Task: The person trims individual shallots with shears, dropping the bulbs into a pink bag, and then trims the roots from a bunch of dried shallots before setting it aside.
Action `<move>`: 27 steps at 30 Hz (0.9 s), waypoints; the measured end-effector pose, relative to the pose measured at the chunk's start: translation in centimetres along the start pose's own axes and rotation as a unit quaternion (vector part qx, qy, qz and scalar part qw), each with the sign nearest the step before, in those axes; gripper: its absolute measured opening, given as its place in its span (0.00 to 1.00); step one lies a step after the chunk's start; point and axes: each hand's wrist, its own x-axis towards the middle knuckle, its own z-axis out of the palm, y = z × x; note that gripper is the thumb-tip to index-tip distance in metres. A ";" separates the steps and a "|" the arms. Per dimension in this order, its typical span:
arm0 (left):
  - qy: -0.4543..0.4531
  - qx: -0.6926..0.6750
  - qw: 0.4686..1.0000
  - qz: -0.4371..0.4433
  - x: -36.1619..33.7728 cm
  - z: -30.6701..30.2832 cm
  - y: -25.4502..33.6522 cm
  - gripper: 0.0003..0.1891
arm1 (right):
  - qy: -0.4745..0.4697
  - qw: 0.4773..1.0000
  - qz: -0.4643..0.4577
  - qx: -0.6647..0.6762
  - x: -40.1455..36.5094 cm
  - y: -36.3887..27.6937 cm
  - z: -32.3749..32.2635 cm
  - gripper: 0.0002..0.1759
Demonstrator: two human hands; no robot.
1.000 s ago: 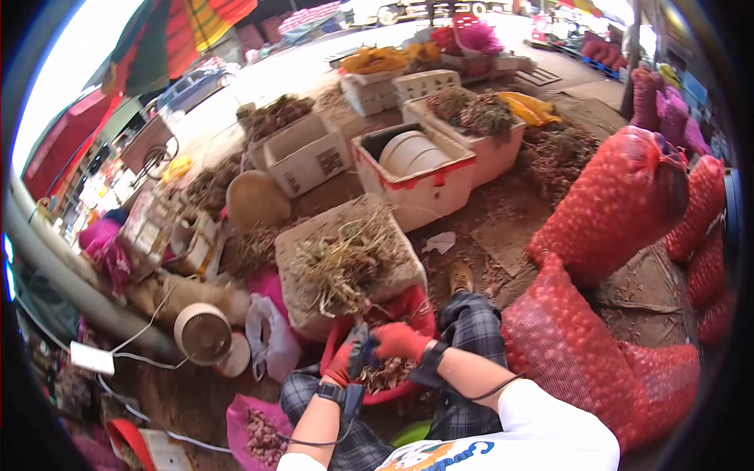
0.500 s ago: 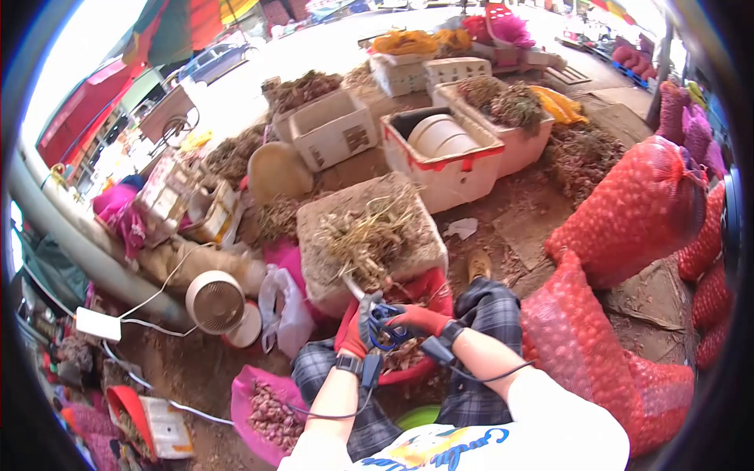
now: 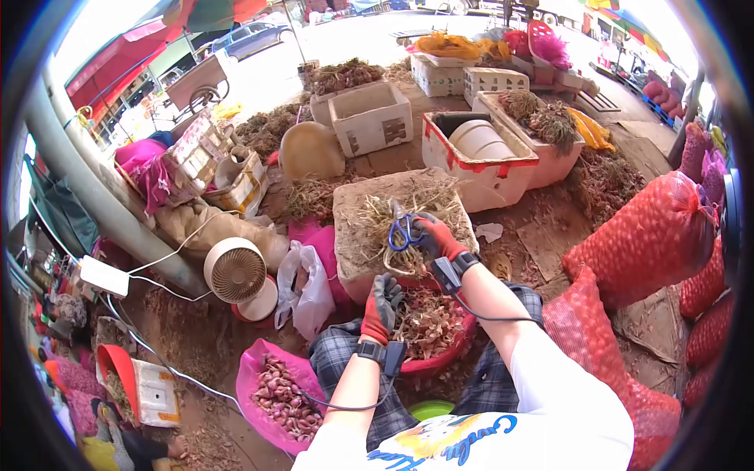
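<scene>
My right hand (image 3: pixel 437 237), in a red and grey glove, grips blue-handled scissors (image 3: pixel 403 234) over a heap of dry shallot stalks (image 3: pixel 377 224). The heap lies on a dirty foam block (image 3: pixel 353 263). Lower and to the left, my left hand (image 3: pixel 382 308), gloved alike, is raised beside the red basin (image 3: pixel 463 337) with its fingers drawn together; what they hold, if anything, I cannot make out. Loose shallots and dry trimmings (image 3: pixel 428 322) fill the basin between my knees. A pink bag of shallots (image 3: pixel 287 396) stands open by my left leg.
Filled red mesh sacks (image 3: pixel 640 243) crowd my right side. A small fan (image 3: pixel 236 271), a white plastic bag (image 3: pixel 305 290) and a cabled white box (image 3: pixel 104 277) are at left. Beyond the block stand foam boxes (image 3: pixel 479 169). Part of another person (image 3: pixel 118 439) shows lower left.
My hands, together over the basin before, are now apart. The right has moved up over the stalks with the scissors; the left has dropped lower. The view has shifted too.
</scene>
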 end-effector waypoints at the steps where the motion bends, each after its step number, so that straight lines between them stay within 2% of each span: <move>1: 0.006 0.003 1.000 0.005 -0.3 0.1 0.2 0.31 | 0.004 0.999 0.016 -0.051 0.4 0.4 -0.7 0.18; 4: -0.001 -0.010 1.000 -0.003 -0.2 -0.2 0.5 0.30 | 0.057 0.979 -0.072 -0.183 1.2 3.5 -2.0 0.22; 6: -0.022 -0.028 0.999 -0.025 -0.2 -0.1 0.1 0.30 | 0.091 0.986 -0.056 -0.129 -2.7 2.7 0.0 0.26; 8: -0.059 -0.038 0.995 -0.064 -0.1 -0.2 0.0 0.29 | 0.024 0.995 -0.046 0.086 -6.2 2.3 2.5 0.27; 10: -0.117 -0.045 0.985 -0.122 0.2 0.1 -0.7 0.28 | -0.044 0.953 -0.067 0.293 -9.9 0.8 7.2 0.28; 11: -0.227 -0.070 0.965 -0.112 -1.7 2.8 1.3 0.27 | -0.039 0.960 -0.063 0.270 -9.7 1.2 7.6 0.28; 13: -0.279 -0.105 0.951 -0.084 -2.2 4.1 1.4 0.27 | -0.021 0.970 -0.031 0.241 -9.5 4.8 5.8 0.28; 14: -0.273 -0.075 0.959 -0.011 -2.6 4.2 1.7 0.29 | -0.035 0.961 0.005 0.274 -7.7 7.9 2.5 0.27; 15: -0.178 -0.062 0.982 -0.018 -2.3 2.7 1.2 0.31 | -0.031 0.973 -0.037 0.225 -6.8 9.3 0.9 0.25; 16: -0.079 -0.046 0.996 -0.021 -1.1 0.1 -0.1 0.33 | -0.024 0.985 0.029 0.169 -6.5 9.2 -0.4 0.25; 18: 0.099 -0.016 0.995 -0.019 1.2 -2.9 -1.9 0.38 | 0.149 0.984 0.058 0.079 -7.3 8.6 0.4 0.37; 19: 0.091 -0.054 0.994 -0.020 0.9 -2.5 -1.1 0.39 | 0.160 0.983 0.053 0.070 -7.9 8.3 1.2 0.37; 21: 0.014 -0.078 0.995 -0.053 -0.2 -2.4 0.4 0.35 | 0.043 0.998 -0.045 -0.015 -9.4 6.5 3.7 0.37; 22: -0.036 -0.090 0.993 -0.070 -0.6 -1.4 1.3 0.33 | -0.034 0.997 -0.070 0.022 -11.1 5.0 5.8 0.37; 23: 0.006 -0.107 0.983 -0.147 -2.3 0.9 3.2 0.32 | -0.113 0.988 -0.089 0.061 -12.7 3.4 7.8 0.38; 24: -0.238 -0.194 0.940 -0.148 -1.7 0.3 2.4 0.27 | -0.138 0.967 -0.044 0.209 -13.9 2.4 9.6 0.38; 25: -0.246 -0.133 0.953 -0.117 -3.6 2.2 3.0 0.29 | -0.132 0.952 -0.072 0.267 -14.4 2.6 10.2 0.37; 26: -0.290 0.075 0.954 0.015 -4.6 3.3 2.3 0.25 | -0.128 0.931 -0.102 0.325 -14.6 2.4 10.2 0.36; 27: -0.309 0.118 0.943 0.038 -4.7 3.7 1.7 0.23 | -0.116 0.935 -0.105 0.318 -14.7 1.3 9.8 0.37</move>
